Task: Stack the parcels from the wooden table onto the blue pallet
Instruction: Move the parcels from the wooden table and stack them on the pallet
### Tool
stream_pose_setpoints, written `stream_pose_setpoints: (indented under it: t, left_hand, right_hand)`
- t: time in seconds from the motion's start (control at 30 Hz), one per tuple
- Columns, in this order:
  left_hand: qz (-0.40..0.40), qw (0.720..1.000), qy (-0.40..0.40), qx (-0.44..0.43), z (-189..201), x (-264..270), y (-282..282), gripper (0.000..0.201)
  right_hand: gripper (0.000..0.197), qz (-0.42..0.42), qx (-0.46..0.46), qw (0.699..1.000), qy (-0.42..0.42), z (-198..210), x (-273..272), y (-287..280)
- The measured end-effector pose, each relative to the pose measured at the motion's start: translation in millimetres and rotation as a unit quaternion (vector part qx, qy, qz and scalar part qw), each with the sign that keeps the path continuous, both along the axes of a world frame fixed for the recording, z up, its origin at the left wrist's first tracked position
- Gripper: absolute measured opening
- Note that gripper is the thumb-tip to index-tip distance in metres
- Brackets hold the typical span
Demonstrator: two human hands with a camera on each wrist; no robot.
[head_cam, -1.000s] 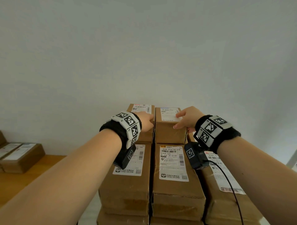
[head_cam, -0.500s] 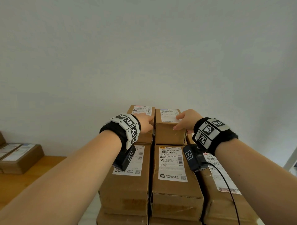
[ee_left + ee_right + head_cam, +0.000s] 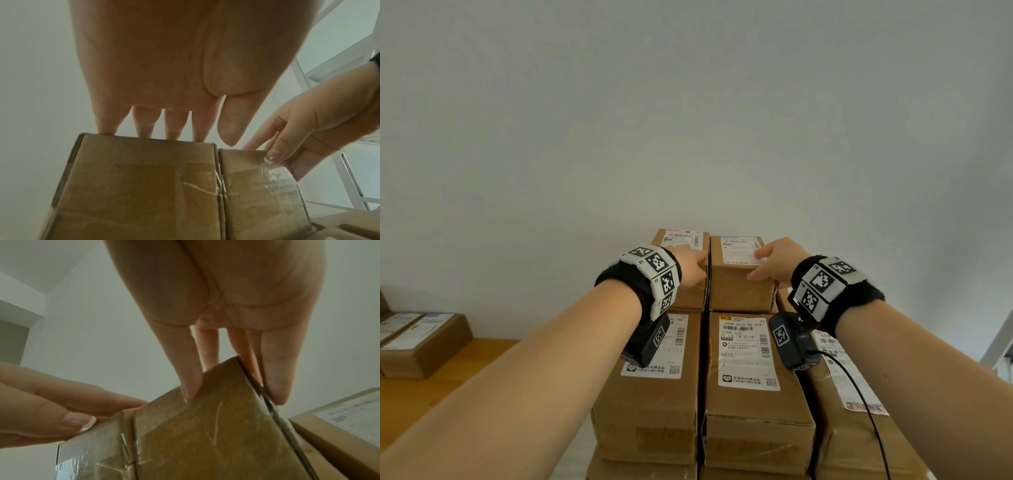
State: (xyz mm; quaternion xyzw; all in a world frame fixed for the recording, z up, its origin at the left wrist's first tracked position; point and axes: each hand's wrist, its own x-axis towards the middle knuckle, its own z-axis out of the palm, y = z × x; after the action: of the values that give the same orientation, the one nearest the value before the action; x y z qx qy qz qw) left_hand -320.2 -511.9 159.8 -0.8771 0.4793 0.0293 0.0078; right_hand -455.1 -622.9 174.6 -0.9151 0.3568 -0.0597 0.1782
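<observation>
Brown labelled parcels stand stacked in rows in front of me. Two small parcels sit side by side on top at the far end. My left hand [image 3: 690, 265] lies with straight fingers on the left top parcel [image 3: 691, 298], its fingertips [image 3: 174, 131] on the near top edge of that parcel [image 3: 144, 186]. My right hand [image 3: 777, 262] grips the right top parcel [image 3: 739, 291]: the thumb is on its near edge and the fingers [image 3: 273, 386] are down its right side. The blue pallet is out of view.
A wooden table [image 3: 431, 394] on the left carries flat labelled parcels [image 3: 424, 342]. A pale wall rises close behind the stack. A white frame [image 3: 996, 342] stands at the right edge. Larger parcels [image 3: 750, 394] lie under my wrists.
</observation>
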Motion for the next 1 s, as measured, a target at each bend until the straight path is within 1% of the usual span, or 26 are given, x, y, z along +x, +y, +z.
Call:
stream_pose_setpoints:
  t: [0.13,0.17,0.27,0.33,0.43,0.53,0.73,1.0]
  left_hand:
    - [-0.003,1.0,-0.003,-0.004,1.5,-2.0,1.5,0.025]
    - [-0.004,1.0,-0.003,-0.005,1.7,-2.2,1.9,0.025]
    - [-0.002,1.0,0.006,-0.017,2.1,-2.8,2.7,0.027]
    - [0.0,0.999,0.016,-0.034,3.6,-4.5,3.3,0.031]
    - [0.002,0.998,0.027,-0.05,7.6,-7.5,5.8,0.039]
    - [0.005,0.998,0.034,-0.061,10.7,-9.1,9.1,0.04]
    - [-0.007,0.992,0.069,-0.109,14.0,-11.0,18.7,0.041]
    - [-0.044,0.979,0.094,-0.175,18.6,-18.2,41.1,0.041]
  right_hand:
    - [0.051,-0.004,0.003,1.0,-0.003,-0.7,1.7,0.9]
    - [0.05,-0.006,0.003,1.0,-0.005,-0.5,2.3,1.3]
    - [0.049,-0.009,0.009,1.0,-0.012,-0.3,2.9,1.9]
    - [0.053,-0.013,0.014,1.0,-0.016,-0.9,3.0,1.9]
    - [0.063,-0.025,0.04,0.998,-0.053,-1.5,4.6,1.7]
    - [0.063,-0.029,0.037,0.996,-0.073,0.2,6.7,5.4]
    - [0.049,-0.036,0.01,0.994,-0.107,2.2,12.1,20.9]
    - [0.025,-0.049,0.0,0.98,-0.193,-5.9,17.2,53.2]
